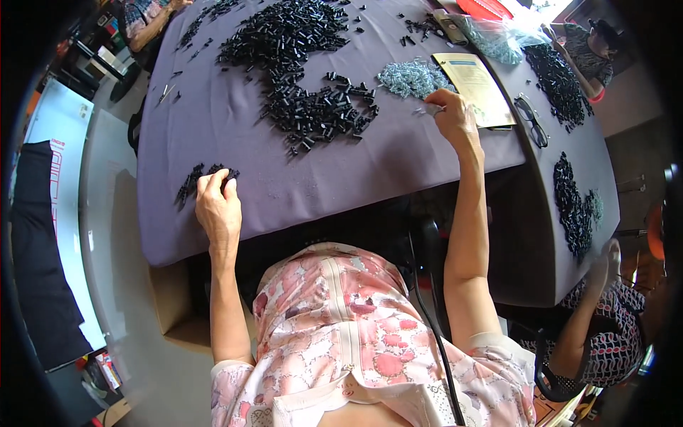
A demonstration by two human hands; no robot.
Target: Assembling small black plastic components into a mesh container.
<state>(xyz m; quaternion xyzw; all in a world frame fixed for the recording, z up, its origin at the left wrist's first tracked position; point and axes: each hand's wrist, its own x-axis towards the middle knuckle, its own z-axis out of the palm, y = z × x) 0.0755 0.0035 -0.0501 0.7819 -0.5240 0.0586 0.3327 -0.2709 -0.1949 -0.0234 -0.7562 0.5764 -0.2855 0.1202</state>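
On the cloth tabletop [213, 107] at eight o'clock, the left hand [219, 203] curls over black pieces [188, 185]; I can't tell its grip. Twelve: heaped black tubes [290, 67]. Two: glassy clear bits [413, 78]. Three: right hand [455, 119] pinching, seemingly, a clear piece [429, 109] beside a printed yellow booklet [478, 89].

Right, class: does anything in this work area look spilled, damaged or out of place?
Nothing looks clearly damaged. The eyeglasses look odd: a personal item among work materials, to the right of the yellowish booklet. A few black pieces also lie strayed beside the large black pile.
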